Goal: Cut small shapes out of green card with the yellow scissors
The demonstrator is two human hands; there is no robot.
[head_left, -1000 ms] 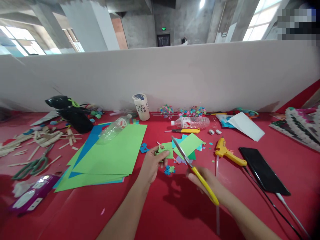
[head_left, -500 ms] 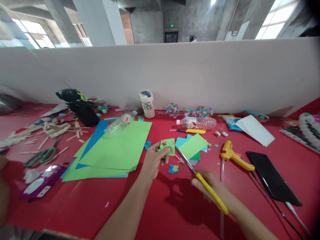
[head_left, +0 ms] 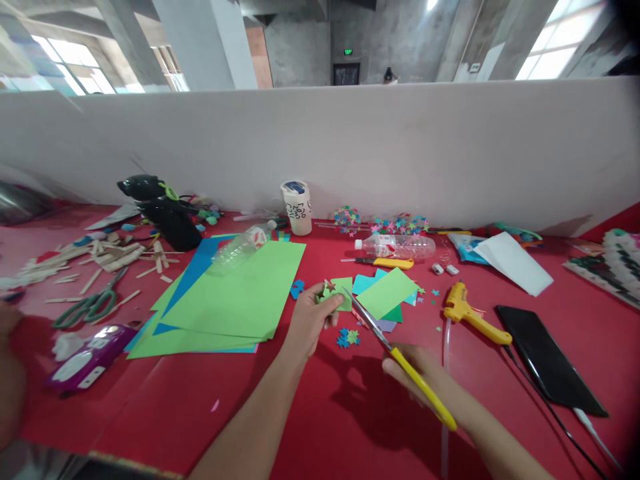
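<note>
2 hands closed: left hand (head_left: 307,315) pinches green paper (head_left: 341,284), right hand (head_left: 425,363) grips scissors (head_left: 401,361) alongside.

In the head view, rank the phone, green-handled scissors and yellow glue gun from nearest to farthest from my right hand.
1. Yellow glue gun: just to the right of your right hand and slightly beyond it.
2. Phone: farther right.
3. Green-handled scissors: far over on the left.
</note>
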